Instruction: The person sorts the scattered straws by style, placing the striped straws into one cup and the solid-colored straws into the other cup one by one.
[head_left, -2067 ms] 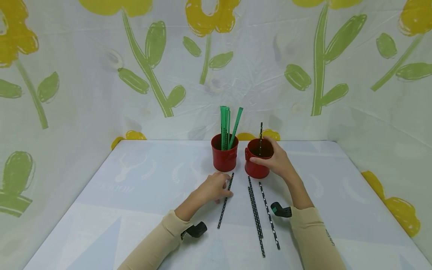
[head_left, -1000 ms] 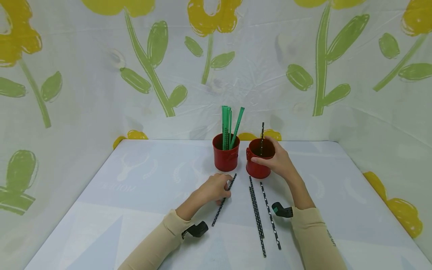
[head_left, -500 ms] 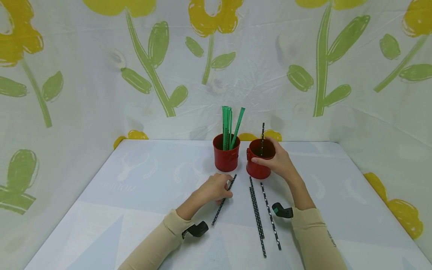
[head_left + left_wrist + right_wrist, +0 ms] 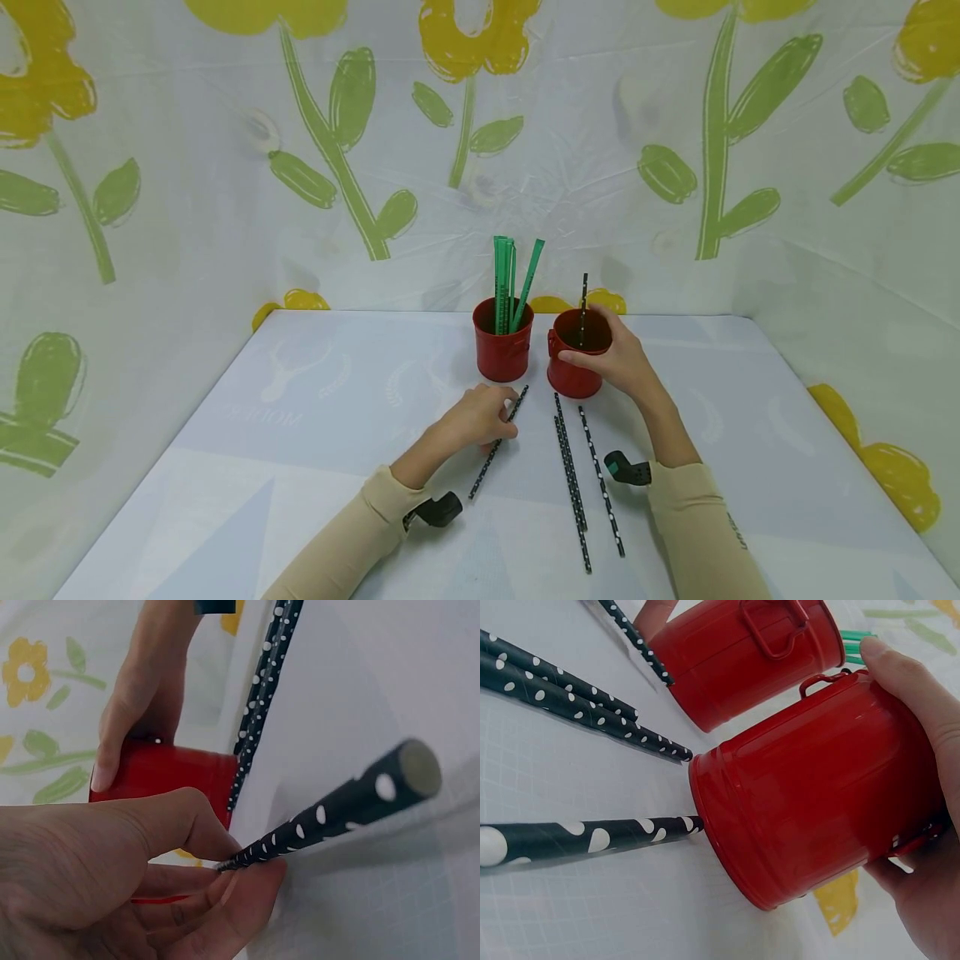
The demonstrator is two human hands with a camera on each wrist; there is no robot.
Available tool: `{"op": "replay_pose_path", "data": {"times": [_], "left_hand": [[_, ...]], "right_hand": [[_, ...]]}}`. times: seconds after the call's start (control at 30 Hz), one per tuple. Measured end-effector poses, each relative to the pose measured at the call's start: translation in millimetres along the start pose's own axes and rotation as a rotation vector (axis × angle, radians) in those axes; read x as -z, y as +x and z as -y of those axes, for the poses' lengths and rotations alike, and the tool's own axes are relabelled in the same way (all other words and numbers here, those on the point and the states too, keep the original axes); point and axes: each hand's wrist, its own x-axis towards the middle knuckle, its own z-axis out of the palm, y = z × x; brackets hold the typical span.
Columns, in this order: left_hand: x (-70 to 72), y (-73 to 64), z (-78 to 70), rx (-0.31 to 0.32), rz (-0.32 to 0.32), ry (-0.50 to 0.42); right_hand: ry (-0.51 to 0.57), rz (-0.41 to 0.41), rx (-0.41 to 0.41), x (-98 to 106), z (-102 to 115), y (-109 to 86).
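Observation:
My left hand [image 4: 480,415] pinches a black straw with white dots [image 4: 486,468] between thumb and fingers, low over the table. In the left wrist view the near end of this straw [image 4: 330,810] points toward the camera, above its shadow. With thumb and fingers at its rim, my right hand [image 4: 621,357] grips a small red bucket [image 4: 572,379] standing on the table. One dotted black straw [image 4: 584,292] stands upright inside that bucket. In the right wrist view the bucket's side [image 4: 810,787] and wire handle show.
Left of the held bucket stands another red bucket [image 4: 501,358] with several green strips [image 4: 501,275] in it. Dotted straws [image 4: 567,462] lie side by side before the right bucket, and a separate straw [image 4: 602,483] lies to their right. A flowered curtain [image 4: 555,167] hangs behind the table.
The straw at my left hand has swung to a steeper slant, its near end shifting left, as thumb and fingers came together on it. My right hand has stayed on the bucket.

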Motion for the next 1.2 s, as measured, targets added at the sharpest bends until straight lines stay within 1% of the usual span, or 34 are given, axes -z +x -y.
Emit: {"op": "replay_pose_path", "data": {"times": [0.23,0.4,0.6,0.77,0.97,1.2], "left_hand": [[0.3,-1.6,-0.9,-0.036,-0.027,-0.029],[0.0,-0.7,-0.6,-0.061,-0.043,-0.024],[-0.5,0.6,0.0,-0.118,-0.076,-0.027],[-1.3,1.9,0.6,-0.167,-0.091,-0.065],[-1.2,1.8,1.0,-0.21,-0.103,-0.107],[5.1,0.3,-1.7,-0.272,-0.131,-0.149]], "right_hand": [[-0.001,0.003,0.0,0.3,0.0,0.1],[0.0,0.003,-0.003,0.5,0.0,0.3],[0.005,0.003,0.0,0.7,0.2,0.5],[0.008,0.0,0.014,0.7,0.2,0.3],[0.004,-0.003,0.017,0.0,-0.1,-0.7],[-0.001,-0.005,0.021,-0.3,-1.0,-0.1]]}}
